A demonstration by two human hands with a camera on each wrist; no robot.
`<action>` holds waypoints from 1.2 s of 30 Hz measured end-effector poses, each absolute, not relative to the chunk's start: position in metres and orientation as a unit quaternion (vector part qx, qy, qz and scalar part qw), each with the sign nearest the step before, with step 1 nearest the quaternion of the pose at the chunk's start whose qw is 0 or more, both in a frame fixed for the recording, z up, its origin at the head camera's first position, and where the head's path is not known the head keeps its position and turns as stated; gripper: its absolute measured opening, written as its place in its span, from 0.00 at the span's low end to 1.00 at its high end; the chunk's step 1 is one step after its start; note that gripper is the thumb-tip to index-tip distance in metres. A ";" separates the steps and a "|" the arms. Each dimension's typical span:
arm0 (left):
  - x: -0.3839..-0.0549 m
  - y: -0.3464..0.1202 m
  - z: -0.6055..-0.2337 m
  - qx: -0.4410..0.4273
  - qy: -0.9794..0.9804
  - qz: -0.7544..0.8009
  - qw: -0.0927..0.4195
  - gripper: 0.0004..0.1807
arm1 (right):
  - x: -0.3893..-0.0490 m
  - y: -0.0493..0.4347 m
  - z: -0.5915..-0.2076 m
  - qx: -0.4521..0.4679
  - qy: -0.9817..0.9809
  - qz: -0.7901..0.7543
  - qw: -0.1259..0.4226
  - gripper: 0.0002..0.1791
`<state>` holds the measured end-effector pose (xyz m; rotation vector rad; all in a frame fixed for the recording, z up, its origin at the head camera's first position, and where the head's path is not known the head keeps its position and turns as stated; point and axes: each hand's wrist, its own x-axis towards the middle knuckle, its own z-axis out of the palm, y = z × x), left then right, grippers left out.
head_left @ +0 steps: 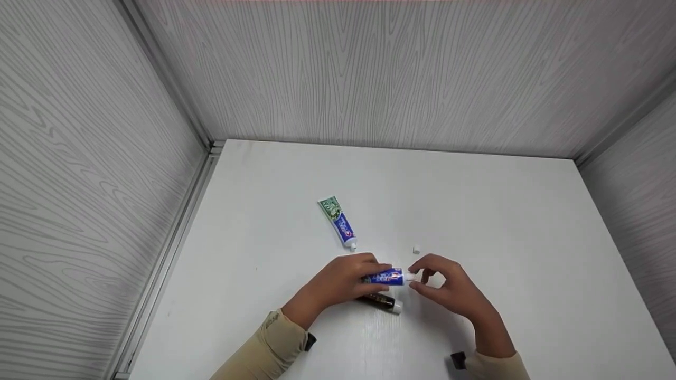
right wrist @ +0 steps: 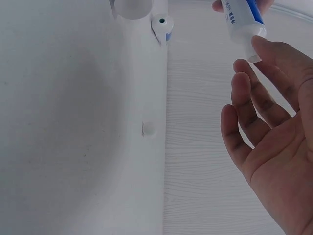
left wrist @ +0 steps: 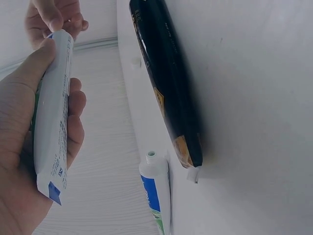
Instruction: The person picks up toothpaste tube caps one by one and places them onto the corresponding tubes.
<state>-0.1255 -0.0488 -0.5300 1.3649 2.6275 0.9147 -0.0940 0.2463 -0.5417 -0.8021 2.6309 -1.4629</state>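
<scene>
My left hand (head_left: 351, 277) grips a blue-and-white toothpaste tube (head_left: 388, 277) around its body, thumb on one side and fingers on the other. Its white back and crimped tail show in the left wrist view. At the tube's front end, my right hand (head_left: 446, 285) pinches the white cap (right wrist: 251, 53) between thumb and fingertips, the other fingers loosely bent. Below the left hand a black toothpaste tube (head_left: 381, 301) with a white cap lies on the table, partly hidden by that hand.
A green-and-blue toothpaste tube (head_left: 338, 222) lies farther back on the white table (head_left: 475, 211), its nozzle (left wrist: 151, 153) uncapped. A small loose white cap (head_left: 416, 249) sits just beyond the right hand. Wood-grain panels (head_left: 369, 74) wall the table's back and sides.
</scene>
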 end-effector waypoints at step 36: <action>-0.125 -0.045 -0.532 0.437 0.850 0.294 0.001 0.24 | -0.094 0.244 -0.545 -0.249 0.842 -0.478 -0.008 0.14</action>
